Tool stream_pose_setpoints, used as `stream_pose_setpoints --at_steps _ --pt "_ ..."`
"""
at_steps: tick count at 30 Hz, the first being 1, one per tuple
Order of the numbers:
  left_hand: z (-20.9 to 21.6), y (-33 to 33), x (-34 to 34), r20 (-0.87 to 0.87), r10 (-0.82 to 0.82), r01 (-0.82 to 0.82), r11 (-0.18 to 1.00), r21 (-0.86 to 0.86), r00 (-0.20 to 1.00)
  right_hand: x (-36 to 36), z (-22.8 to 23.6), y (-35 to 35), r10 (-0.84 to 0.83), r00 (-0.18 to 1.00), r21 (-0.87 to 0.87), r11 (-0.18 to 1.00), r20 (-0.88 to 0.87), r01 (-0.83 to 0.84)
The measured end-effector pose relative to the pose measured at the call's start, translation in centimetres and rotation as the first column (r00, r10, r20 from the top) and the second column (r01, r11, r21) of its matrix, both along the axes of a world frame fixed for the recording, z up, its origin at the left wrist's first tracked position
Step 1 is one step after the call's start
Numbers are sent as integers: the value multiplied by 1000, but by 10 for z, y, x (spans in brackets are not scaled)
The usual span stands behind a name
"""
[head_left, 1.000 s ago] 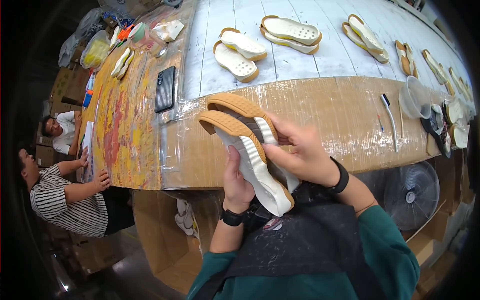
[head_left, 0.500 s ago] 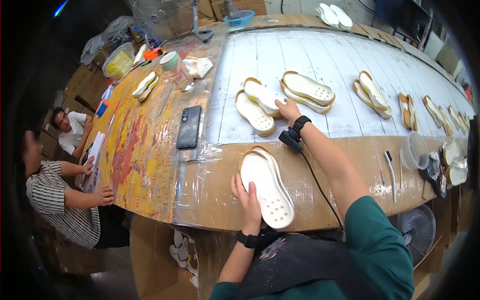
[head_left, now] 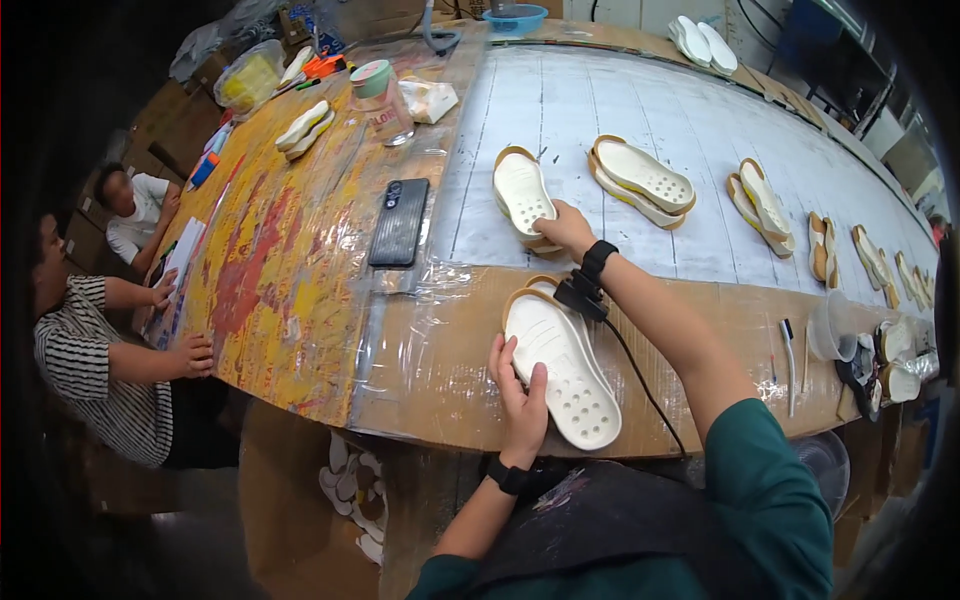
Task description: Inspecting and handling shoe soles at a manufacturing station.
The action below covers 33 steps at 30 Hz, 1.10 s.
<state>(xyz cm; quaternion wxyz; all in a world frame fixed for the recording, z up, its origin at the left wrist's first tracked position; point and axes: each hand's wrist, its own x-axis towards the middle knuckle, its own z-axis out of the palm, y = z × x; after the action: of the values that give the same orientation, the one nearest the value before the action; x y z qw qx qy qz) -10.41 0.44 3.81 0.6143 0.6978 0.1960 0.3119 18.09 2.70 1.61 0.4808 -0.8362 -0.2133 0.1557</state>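
Note:
A pair of white shoe soles with tan rims and round holes lies one partly over the other at the near edge of the cardboard strip. My left hand closes on their left side, thumb on the top sole. Farther off, on the white board, my right hand grips the lower end of a second pair of white soles; its far fingers are partly hidden. That pair is stacked, the upper sole covering most of the lower one. To its right rests another overlapping pair of soles.
More sole pairs line the white board rightward. A phone, a jar and soles sit on the stained table at left. A toothbrush-like brush and a clear tub are at right. Two people sit at the left.
The two soles under my right hand were spread side by side; now they are stacked together. The pair at my left hand stays in its grip. The whole view has shifted slightly.

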Motion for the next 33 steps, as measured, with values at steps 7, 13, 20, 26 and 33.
stream_pose_setpoints --at_steps 7,13,20,26,33 --pt "-9 3 -3 74 65 -64 998 -21 995 -19 34 13 76 889 144 990 -452 -11" --pt "-12 2 -4 55 105 -107 994 36 993 -41 29 31 0 893 271 953 -450 136" --pt "-7 17 -20 78 21 24 845 -534 997 -19 59 -35 454 452 590 776 -768 224" --pt "81 4 -5 270 -106 196 922 -333 957 -138 111 -139 731 502 848 529 -462 10" --pt "84 -23 6 319 -118 175 972 -159 940 -212 95 -171 609 586 808 571 -535 145"
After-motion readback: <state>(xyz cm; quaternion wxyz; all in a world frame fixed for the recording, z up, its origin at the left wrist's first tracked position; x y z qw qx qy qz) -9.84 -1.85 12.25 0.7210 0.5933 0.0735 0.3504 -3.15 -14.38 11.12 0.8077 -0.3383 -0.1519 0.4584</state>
